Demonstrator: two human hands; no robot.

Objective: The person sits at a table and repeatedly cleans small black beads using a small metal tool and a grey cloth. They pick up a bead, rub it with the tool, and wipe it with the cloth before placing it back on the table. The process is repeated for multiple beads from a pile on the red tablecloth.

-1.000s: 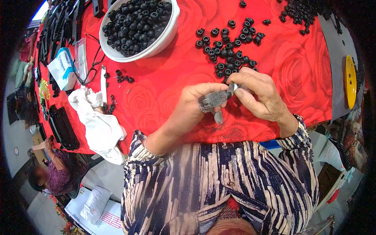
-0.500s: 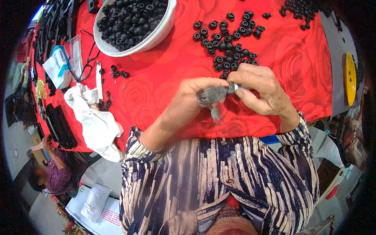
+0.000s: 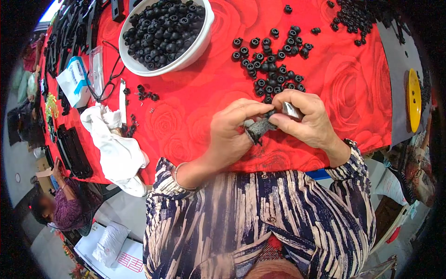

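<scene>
My left hand (image 3: 228, 135) is closed in a pinch between thumb and fingers, holding a small black plastic part (image 3: 269, 113), mostly covered by the fingertips. A worn grey knit finger cover (image 3: 259, 130) sits on one finger of that hand. Meeting it from the right, my right hand (image 3: 307, 120) grips a small shiny metal blade (image 3: 291, 110) between thumb and fingers. The blade's edge by the part is hidden. Just beyond both hands lies a loose group of black round plastic parts (image 3: 271, 69) on the red rose-patterned cloth (image 3: 176, 118).
A white bowl (image 3: 210, 29) full of black parts stands at the far left. Glasses (image 3: 107, 88), a white cloth (image 3: 114, 153) and black strips (image 3: 73, 149) lie left. Smaller black pieces (image 3: 353, 21) lie far right, near a yellow dish (image 3: 413, 100). Another person (image 3: 69, 204) is at lower left.
My left hand has turned, so the finger cover now points downward, and its fingertips have closed near the blade. My right hand stays close by, still gripping the blade. The view has shifted slightly.
</scene>
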